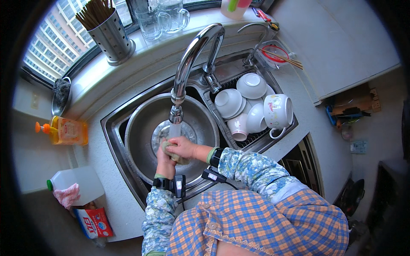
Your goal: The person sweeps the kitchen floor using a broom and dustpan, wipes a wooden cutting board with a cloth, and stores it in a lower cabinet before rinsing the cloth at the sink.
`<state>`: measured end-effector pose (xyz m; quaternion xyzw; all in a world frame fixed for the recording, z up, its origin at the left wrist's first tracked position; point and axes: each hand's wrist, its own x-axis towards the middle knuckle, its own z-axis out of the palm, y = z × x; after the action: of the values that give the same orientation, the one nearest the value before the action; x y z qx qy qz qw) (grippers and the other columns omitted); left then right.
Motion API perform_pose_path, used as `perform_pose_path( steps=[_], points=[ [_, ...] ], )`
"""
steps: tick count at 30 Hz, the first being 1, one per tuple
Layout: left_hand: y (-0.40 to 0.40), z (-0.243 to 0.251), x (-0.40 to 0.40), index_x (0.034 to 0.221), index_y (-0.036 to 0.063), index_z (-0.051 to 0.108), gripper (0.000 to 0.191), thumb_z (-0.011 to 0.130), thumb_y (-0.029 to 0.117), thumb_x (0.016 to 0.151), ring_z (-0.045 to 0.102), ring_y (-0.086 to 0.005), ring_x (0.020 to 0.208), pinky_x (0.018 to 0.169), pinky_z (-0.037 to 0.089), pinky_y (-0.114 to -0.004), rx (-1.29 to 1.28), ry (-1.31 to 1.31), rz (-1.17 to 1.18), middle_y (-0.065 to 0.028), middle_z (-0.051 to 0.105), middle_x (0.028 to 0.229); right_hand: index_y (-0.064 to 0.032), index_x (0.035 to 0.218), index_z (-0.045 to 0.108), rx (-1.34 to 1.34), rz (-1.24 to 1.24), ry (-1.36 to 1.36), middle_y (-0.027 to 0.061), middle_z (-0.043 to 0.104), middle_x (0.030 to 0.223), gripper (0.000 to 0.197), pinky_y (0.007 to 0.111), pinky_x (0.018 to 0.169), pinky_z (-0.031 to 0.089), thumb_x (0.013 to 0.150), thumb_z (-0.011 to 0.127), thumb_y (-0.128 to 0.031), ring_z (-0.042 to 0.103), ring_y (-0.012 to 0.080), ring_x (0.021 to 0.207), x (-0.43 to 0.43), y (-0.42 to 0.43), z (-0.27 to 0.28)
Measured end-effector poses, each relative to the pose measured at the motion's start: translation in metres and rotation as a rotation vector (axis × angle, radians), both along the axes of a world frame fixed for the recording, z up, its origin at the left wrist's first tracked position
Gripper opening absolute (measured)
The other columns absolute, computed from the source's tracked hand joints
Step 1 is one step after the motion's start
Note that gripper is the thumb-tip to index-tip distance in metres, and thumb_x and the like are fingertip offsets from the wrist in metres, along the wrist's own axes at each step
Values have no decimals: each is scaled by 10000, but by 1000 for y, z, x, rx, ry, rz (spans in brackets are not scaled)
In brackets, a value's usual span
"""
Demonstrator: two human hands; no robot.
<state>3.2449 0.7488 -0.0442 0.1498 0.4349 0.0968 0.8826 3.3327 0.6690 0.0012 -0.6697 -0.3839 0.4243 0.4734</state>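
Note:
Over a large metal basin in the left sink bowl, my left hand and my right hand both grip a greenish-beige dishcloth. The cloth is bunched between them, partly covered by my fingers. Water runs from the chrome faucet just above, down at my hands. A wet round patch shows at the basin's bottom behind them. Each of my wrists wears a black strap with a small device on it.
White bowls, a pink cup and a patterned mug fill the rack at right. An orange soap bottle, a plastic jug and a red-blue packet stand left. Glass mugs and a chopstick holder line the sill.

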Motion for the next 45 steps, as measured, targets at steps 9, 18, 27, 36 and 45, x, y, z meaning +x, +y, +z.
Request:
perform_pose_path(
  steps=[9, 18, 27, 36, 45],
  points=[
    [-9, 7, -3, 981, 13, 438, 217, 471, 151, 816, 555, -224, 743, 603, 478, -348, 263, 210, 82, -107, 535, 866, -47, 980, 515, -265, 105, -299, 155, 571, 858, 384, 367, 696, 429, 679, 566, -281, 545, 302, 812, 47, -22, -6],
    [-6, 9, -2, 973, -1, 445, 207, 470, 131, 816, 557, -201, 724, 599, 477, -323, 361, 222, 135, -104, 539, 858, -101, 783, 605, -486, 244, -729, 129, 582, 750, 152, 370, 685, 437, 660, 545, -167, 553, 293, 741, 58, -22, 6],
    [-2, 2, 2, 954, -3, 508, 197, 527, 80, 776, 539, -134, 715, 637, 445, -259, 528, 80, -29, -55, 559, 854, -97, 985, 547, -296, 146, -498, 145, 568, 897, 331, 352, 759, 422, 660, 548, -161, 535, 290, 858, 75, -33, 6],
    [-2, 25, 10, 928, -3, 543, 180, 544, 72, 764, 527, -103, 715, 659, 424, -227, 602, -32, -53, -36, 568, 839, -86, 914, 572, -125, 90, -559, 144, 576, 838, 277, 367, 734, 424, 645, 551, -148, 539, 303, 814, 67, -25, 5],
    [-1, 16, -2, 925, -14, 543, 182, 545, 73, 765, 526, -106, 680, 626, 430, -230, 513, 121, -56, -44, 570, 798, -65, 765, 617, -495, 48, -821, 118, 598, 729, 174, 326, 626, 452, 667, 571, -201, 573, 245, 675, 215, -61, 64]
  ],
)
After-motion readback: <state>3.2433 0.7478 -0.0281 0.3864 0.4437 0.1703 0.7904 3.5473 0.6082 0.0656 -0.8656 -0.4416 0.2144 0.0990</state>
